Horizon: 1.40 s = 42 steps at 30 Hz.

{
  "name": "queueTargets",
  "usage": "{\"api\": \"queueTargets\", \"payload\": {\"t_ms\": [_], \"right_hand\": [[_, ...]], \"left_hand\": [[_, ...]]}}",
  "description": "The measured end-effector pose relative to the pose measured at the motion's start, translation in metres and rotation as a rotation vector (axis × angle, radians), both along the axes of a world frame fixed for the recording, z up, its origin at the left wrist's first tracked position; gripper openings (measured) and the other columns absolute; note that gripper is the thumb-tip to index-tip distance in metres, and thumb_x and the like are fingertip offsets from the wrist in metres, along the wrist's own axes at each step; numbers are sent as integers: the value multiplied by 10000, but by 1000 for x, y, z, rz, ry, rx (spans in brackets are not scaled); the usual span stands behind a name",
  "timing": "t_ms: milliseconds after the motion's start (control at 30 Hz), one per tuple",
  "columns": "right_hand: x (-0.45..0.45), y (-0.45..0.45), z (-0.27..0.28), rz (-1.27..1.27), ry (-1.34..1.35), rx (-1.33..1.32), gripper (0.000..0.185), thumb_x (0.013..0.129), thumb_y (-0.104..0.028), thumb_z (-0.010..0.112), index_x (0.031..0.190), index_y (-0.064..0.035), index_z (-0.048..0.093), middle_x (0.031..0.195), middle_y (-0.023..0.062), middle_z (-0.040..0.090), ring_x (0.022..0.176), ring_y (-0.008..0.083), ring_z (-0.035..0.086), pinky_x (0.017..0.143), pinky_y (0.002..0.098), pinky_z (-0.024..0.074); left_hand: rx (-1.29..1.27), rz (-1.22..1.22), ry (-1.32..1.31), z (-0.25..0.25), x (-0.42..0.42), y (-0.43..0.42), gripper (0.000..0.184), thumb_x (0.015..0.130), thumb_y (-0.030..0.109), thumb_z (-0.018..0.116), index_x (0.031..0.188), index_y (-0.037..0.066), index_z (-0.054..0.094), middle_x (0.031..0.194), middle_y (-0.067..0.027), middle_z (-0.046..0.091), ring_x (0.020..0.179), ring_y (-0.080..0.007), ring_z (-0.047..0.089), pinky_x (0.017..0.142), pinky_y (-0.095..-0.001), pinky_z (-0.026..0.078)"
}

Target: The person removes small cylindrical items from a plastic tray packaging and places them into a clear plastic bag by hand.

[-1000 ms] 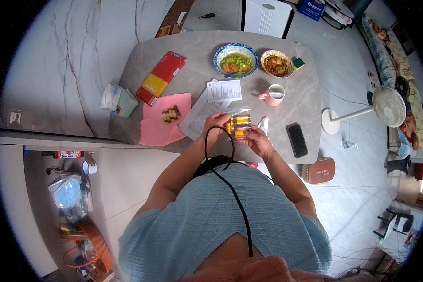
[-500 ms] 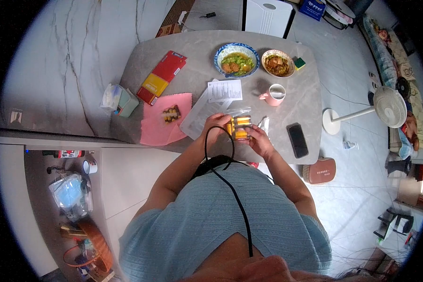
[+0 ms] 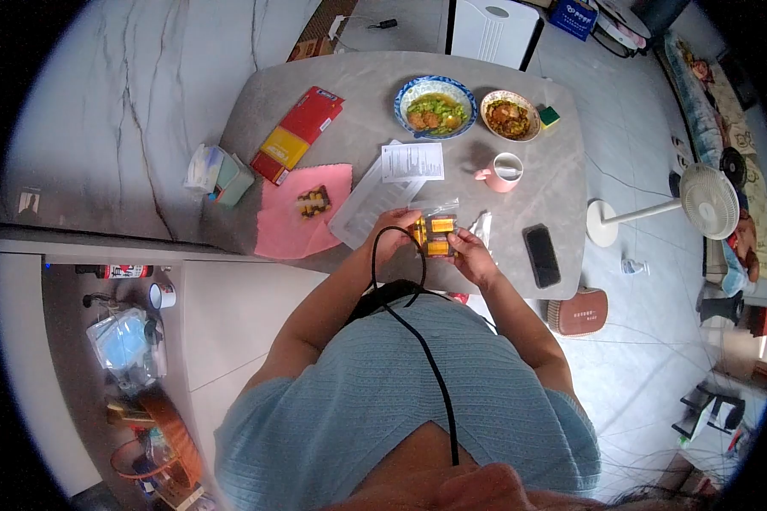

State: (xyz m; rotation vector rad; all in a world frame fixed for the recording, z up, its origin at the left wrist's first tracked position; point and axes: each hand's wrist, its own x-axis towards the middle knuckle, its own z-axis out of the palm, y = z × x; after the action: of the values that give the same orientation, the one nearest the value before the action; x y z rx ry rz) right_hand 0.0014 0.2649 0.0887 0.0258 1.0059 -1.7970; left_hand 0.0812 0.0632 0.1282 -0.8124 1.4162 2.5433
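Observation:
A clear plastic bag [image 3: 440,228] with several yellow-and-black items inside is held over the front edge of the grey table. My left hand [image 3: 392,236] grips its left side, fingers closed. The fingers of my right hand [image 3: 470,255] pinch its lower right side. To the left, a pink cloth [image 3: 273,223] bears a small bundle of yellow-and-black pieces [image 3: 314,203]. A clear plastic tray [image 3: 362,209] lies beside the cloth, partly under a printed white sheet [image 3: 412,162]. A crumpled white wrapper [image 3: 482,228] is just right of the bag.
Two bowls of food [image 3: 435,107] [image 3: 510,116], a pink mug [image 3: 501,173], a phone [image 3: 542,255] and a red-and-yellow package [image 3: 298,134] are on the table [image 3: 366,77]. A black cable [image 3: 430,358] hangs before my chest. A fan [image 3: 709,201] stands at the right.
The camera view has shifted slightly. The bag has tilted a little between my hands, and its yellow items show flatter towards the camera. Both hands keep their hold.

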Motion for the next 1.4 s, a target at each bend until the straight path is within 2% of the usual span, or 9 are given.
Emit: {"api": "queueTargets", "payload": {"t_ms": [300, 367, 667, 767, 967, 1100, 1167, 1333, 1400], "right_hand": [[1, -2, -1, 67, -40, -41, 325, 940, -198, 551, 1228, -55, 507, 1128, 69, 608, 1002, 199, 616, 807, 296, 534], [0, -2, -1, 91, -54, -46, 310, 936, -201, 550, 1204, -48, 523, 1161, 98, 596, 1067, 237, 591, 914, 391, 503], [0, 1, -1, 98, -58, -21, 327, 933, -210, 556, 1213, -46, 514, 1177, 105, 583, 1086, 244, 579, 941, 411, 483], [0, 2, -4, 79, -46, -4, 320, 938, -196, 550, 1210, -32, 505, 1128, 86, 601, 1021, 226, 604, 877, 342, 517], [2, 16, -37, 168, 29, -21, 398, 933, -211, 552, 1269, -16, 465, 1204, 107, 549, 1112, 244, 548, 945, 396, 459], [6, 24, -46, 235, 49, 35, 408, 939, -197, 536, 1285, 0, 444, 1210, 118, 544, 1114, 250, 545, 957, 395, 447], [8, 22, -53, 179, -14, 53, 337, 918, -125, 561, 1212, 24, 493, 1133, 114, 587, 1036, 240, 584, 884, 357, 488], [8, 20, -62, 218, 9, 88, 358, 913, -123, 557, 1229, 29, 479, 1144, 119, 583, 1046, 243, 578, 887, 364, 482], [10, 15, -52, 234, 24, 42, 353, 912, -124, 552, 1224, 26, 483, 1146, 122, 583, 1047, 247, 578, 892, 365, 479]], "left_hand": [[-33, 42, 2, -23, 4, -6, 303, 896, 277, 615, 1021, 2, 593, 908, -59, 627, 797, -140, 610, 707, -275, 500], [-26, 46, 2, -20, 4, -6, 289, 886, 288, 625, 1008, 27, 600, 904, -42, 621, 806, -124, 601, 704, -261, 496], [26, 12, -28, -21, 3, -9, 394, 875, 374, 626, 1065, 32, 585, 932, -51, 615, 814, -137, 602, 732, -280, 496], [-73, -13, 6, -24, 3, -9, 410, 876, 392, 615, 1086, 41, 585, 946, -52, 616, 844, -145, 607, 742, -285, 501], [-295, -101, -111, -20, 11, -7, 394, 874, 357, 613, 1055, 8, 598, 924, -66, 630, 844, -148, 610, 693, -288, 513], [-468, -174, -40, -33, 21, -2, 320, 856, 279, 634, 1003, -5, 617, 873, -69, 637, 803, -142, 596, 679, -290, 499], [-649, -240, 212, -39, 26, -4, 242, 836, 224, 634, 943, 7, 641, 844, -62, 638, 786, -137, 589, 691, -280, 486], [-662, -225, 143, -48, 35, -15, 176, 828, 192, 600, 871, 32, 657, 825, -75, 655, 767, -173, 610, 696, -313, 484], [-1186, -281, 321, -47, 42, -40, 192, 837, 224, 573, 878, 59, 663, 861, -115, 663, 795, -263, 632, 706, -374, 492]]}}
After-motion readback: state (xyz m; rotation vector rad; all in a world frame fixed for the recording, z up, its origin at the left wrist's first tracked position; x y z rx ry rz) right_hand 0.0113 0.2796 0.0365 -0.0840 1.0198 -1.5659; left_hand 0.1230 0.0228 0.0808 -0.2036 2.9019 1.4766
